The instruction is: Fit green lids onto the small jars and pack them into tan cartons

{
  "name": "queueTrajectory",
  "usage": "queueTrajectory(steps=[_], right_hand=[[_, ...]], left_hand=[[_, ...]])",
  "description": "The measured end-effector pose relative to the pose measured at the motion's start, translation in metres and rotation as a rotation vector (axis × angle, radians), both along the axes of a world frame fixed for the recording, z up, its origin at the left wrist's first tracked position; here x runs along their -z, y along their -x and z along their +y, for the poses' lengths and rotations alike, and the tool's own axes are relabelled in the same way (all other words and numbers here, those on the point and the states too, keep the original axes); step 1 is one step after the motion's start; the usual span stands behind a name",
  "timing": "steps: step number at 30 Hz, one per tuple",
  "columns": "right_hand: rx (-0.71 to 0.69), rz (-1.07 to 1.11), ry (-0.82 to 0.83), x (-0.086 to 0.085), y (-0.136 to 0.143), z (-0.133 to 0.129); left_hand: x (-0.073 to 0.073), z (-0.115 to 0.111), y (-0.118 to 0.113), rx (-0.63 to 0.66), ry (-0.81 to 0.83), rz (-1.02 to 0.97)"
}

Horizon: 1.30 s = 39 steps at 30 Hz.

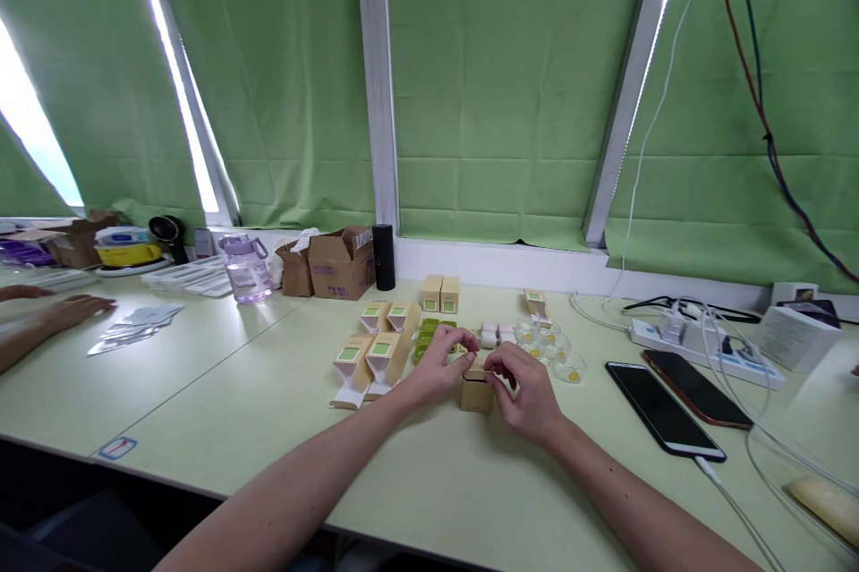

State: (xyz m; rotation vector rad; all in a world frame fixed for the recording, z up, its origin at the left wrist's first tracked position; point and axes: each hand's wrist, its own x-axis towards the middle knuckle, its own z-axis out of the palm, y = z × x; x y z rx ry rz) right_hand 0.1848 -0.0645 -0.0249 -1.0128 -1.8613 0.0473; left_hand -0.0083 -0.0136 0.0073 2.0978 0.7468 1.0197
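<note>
A small brown cardboard box stands upright on the table in front of me. My left hand is at its top left, thumb and finger pinched at the lid. At the top right edge, my right hand has its fingers closed on the lid flap. A gap shows under the front of the lid; the box's inside is hidden. Open boxes with green labels lie to the left. Behind my hands are green pieces, pinkish-white pieces and clear round cups with yellow spots.
Two closed boxes stand farther back, and one more open box lies right of them. Two phones, cables and a power strip are at right. A purple bottle and carton stand left, near another person's hand.
</note>
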Motion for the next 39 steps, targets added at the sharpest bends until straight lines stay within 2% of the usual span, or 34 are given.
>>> queueTrajectory(steps=[14, 24, 29, 39], right_hand=[[-0.030, -0.003, -0.018, -0.001, 0.000, -0.001], [-0.031, -0.064, -0.080, 0.002, -0.001, 0.000], [-0.024, -0.080, -0.081, 0.000, -0.001, -0.001], [-0.042, -0.095, -0.200, 0.005, -0.001, 0.002]], left_hand=[[0.007, 0.004, 0.000, 0.023, -0.046, 0.000], [0.001, 0.000, 0.000, 0.032, -0.052, 0.015], [0.005, 0.003, 0.000, 0.042, -0.068, 0.024], [0.012, 0.007, 0.001, 0.044, -0.086, 0.045]])
